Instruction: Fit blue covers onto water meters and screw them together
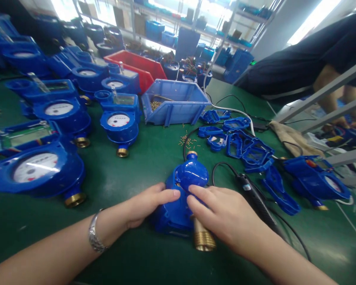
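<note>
A blue water meter [192,173] lies face down on the green table in front of me, its threaded brass end [205,239] toward me. My left hand [151,202] grips the meter's left side, the thumb lying over the blue housing. From the right, my right hand [222,209] curls its fingers over the meter's body and brass pipe. The fingertips under the meter are hidden. A black electric screwdriver [258,202] with a cable lies just right of my right hand.
Several upright meters [120,122] stand on the left. A light-blue bin [180,113] holds small screws, with loose screws [188,140] before it. Blue plastic frames [235,144] and another meter [320,180] lie right. Behind is a red bin [136,65]. A person's arm [329,91] shows beyond a metal rack.
</note>
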`<state>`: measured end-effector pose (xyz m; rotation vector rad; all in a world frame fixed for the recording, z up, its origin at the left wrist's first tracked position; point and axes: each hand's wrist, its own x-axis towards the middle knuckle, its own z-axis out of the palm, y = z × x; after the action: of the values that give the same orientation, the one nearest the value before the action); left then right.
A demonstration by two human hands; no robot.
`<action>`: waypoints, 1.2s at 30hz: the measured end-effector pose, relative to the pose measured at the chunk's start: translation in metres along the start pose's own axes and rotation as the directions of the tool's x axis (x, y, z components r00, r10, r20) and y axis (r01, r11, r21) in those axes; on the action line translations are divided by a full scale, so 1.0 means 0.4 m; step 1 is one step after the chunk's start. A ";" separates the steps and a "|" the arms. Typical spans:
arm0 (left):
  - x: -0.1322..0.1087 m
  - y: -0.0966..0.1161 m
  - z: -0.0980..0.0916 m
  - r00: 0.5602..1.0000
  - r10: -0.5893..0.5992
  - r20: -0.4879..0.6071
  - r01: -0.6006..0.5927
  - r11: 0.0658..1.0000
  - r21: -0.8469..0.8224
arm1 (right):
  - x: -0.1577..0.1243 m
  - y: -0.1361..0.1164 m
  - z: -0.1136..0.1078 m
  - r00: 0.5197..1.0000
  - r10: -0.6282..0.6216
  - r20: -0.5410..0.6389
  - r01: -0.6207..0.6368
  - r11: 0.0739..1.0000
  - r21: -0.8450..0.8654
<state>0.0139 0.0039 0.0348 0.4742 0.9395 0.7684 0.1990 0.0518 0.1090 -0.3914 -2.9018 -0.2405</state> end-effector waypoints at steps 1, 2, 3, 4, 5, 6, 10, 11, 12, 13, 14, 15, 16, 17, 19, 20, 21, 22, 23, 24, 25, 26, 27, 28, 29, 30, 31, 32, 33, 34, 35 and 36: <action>-0.004 0.001 0.001 1.000 0.008 -0.008 -0.008 1.000 0.009 | 0.003 0.002 -0.006 1.000 0.015 -0.001 -0.015 1.000 -0.004; -0.008 0.001 0.002 1.000 0.019 -0.013 -0.019 1.000 0.016 | 0.006 0.003 -0.010 0.999 0.035 -0.011 -0.035 0.999 -0.007; -0.011 0.002 0.002 0.999 0.031 -0.015 -0.031 0.999 0.020 | 0.010 0.002 -0.012 0.998 0.053 -0.015 -0.053 0.999 -0.011; -0.013 0.002 0.002 0.999 0.042 -0.015 -0.041 0.999 0.021 | 0.014 0.000 -0.011 0.998 0.063 -0.019 -0.063 0.998 -0.014; -0.014 0.003 0.002 0.999 0.048 -0.009 -0.048 0.999 0.019 | 0.019 -0.004 -0.007 0.998 0.065 -0.014 -0.065 0.998 -0.016; -0.015 0.003 0.000 0.999 0.051 0.005 -0.051 0.999 0.015 | 0.025 -0.011 -0.002 0.998 0.063 -0.001 -0.063 0.998 -0.015; -0.014 0.006 -0.009 0.995 0.048 0.084 -0.046 0.998 -0.033 | 0.054 -0.041 0.019 0.995 0.098 0.029 -0.098 0.995 -0.004; -0.014 0.007 -0.012 0.995 0.042 0.086 -0.038 0.998 -0.054 | 0.061 -0.043 0.020 0.992 0.120 0.038 -0.120 0.993 0.017; -0.013 0.008 -0.016 0.997 0.033 0.073 -0.027 0.997 -0.077 | 0.067 -0.040 0.019 0.990 0.132 0.051 -0.135 0.989 0.063; -0.013 0.009 -0.020 0.999 0.021 0.050 -0.015 0.995 -0.101 | 0.074 -0.030 0.016 0.987 0.140 0.073 -0.149 0.980 0.135; -0.012 0.011 -0.025 1.000 0.011 0.026 -0.008 0.992 -0.123 | 0.081 -0.013 0.014 0.984 0.146 0.105 -0.167 0.958 0.232; -0.011 0.014 -0.031 1.000 0.008 0.003 -0.008 0.990 -0.144 | 0.087 0.011 0.014 0.976 0.164 0.140 -0.203 0.918 0.339; -0.010 0.018 -0.037 1.000 0.010 -0.018 -0.013 0.987 -0.161 | 0.094 0.042 0.018 0.958 0.218 0.188 -0.280 0.862 0.422; -0.009 0.022 -0.044 0.999 0.015 -0.039 -0.021 0.985 -0.173 | 0.100 0.079 0.026 0.922 0.302 0.244 -0.384 0.798 0.464; -0.006 0.033 -0.057 0.995 0.026 -0.098 -0.043 0.983 -0.178 | 0.110 0.160 0.062 0.747 0.551 0.372 -0.663 0.651 0.370; -0.004 0.039 -0.063 0.991 0.029 -0.132 -0.051 0.984 -0.169 | 0.112 0.199 0.087 0.670 0.630 0.392 -0.740 0.610 0.283; -0.003 0.044 -0.069 0.986 0.030 -0.161 -0.055 0.986 -0.155 | 0.113 0.233 0.117 0.615 0.668 0.418 -0.782 0.584 0.217; -0.001 0.049 -0.075 0.984 0.028 -0.175 -0.053 0.989 -0.140 | 0.112 0.261 0.148 0.565 0.688 0.455 -0.811 0.563 0.155; 0.000 0.053 -0.079 0.985 0.028 -0.172 -0.051 0.990 -0.128 | 0.110 0.282 0.178 0.527 0.688 0.499 -0.826 0.553 0.110; 0.002 0.056 -0.084 0.987 0.032 -0.156 -0.051 0.991 -0.120 | 0.108 0.296 0.206 0.496 0.679 0.540 -0.833 0.548 0.076; 0.003 0.057 -0.087 0.991 0.038 -0.131 -0.053 0.992 -0.116 | 0.106 0.304 0.230 0.471 0.669 0.575 -0.836 0.547 0.048; 0.004 0.058 -0.089 0.994 0.044 -0.100 -0.056 0.992 -0.116 | 0.106 0.307 0.250 0.453 0.661 0.598 -0.835 0.549 0.026; 0.005 0.059 -0.091 0.996 0.052 -0.073 -0.060 0.991 -0.116 | 0.108 0.306 0.265 0.442 0.657 0.610 -0.832 0.554 0.006; 0.006 0.058 -0.092 0.997 0.061 -0.052 -0.067 0.991 -0.117 | 0.111 0.304 0.275 0.435 0.658 0.615 -0.828 0.561 -0.013; 0.007 0.058 -0.092 0.997 0.070 -0.036 -0.074 0.990 -0.119 | 0.116 0.301 0.281 0.433 0.658 0.617 -0.822 0.569 -0.029; 0.007 0.058 -0.092 0.997 0.076 -0.025 -0.079 0.990 -0.121 | 0.123 0.298 0.284 0.433 0.656 0.618 -0.815 0.578 -0.043; 0.007 0.058 -0.092 0.996 0.082 -0.019 -0.084 0.989 -0.123 | 0.131 0.296 0.285 0.433 0.654 0.620 -0.808 0.587 -0.054; 0.008 0.058 -0.092 0.996 0.087 -0.017 -0.089 0.988 -0.125 | 0.138 0.293 0.285 0.434 0.653 0.621 -0.802 0.594 -0.063; 0.008 0.058 -0.091 0.996 0.090 -0.016 -0.091 0.988 -0.126 | 0.145 0.290 0.284 0.436 0.652 0.620 -0.798 0.598 -0.068; 0.008 0.059 -0.091 0.996 0.090 -0.012 -0.091 0.988 -0.128 | 0.151 0.286 0.283 0.439 0.654 0.616 -0.796 0.601 -0.070; 0.008 0.059 -0.091 0.996 0.091 -0.009 -0.092 0.987 -0.129 | 0.156 0.281 0.282 0.443 0.657 0.610 -0.796 0.601 -0.069; 0.008 0.059 -0.091 0.996 0.092 -0.007 -0.092 0.987 -0.130 | 0.160 0.276 0.281 0.448 0.661 0.602 -0.797 0.600 -0.065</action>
<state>-0.0250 0.0229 0.0298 0.4044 0.8667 0.9078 0.1491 0.1934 0.0291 -1.9225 -2.8385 0.4455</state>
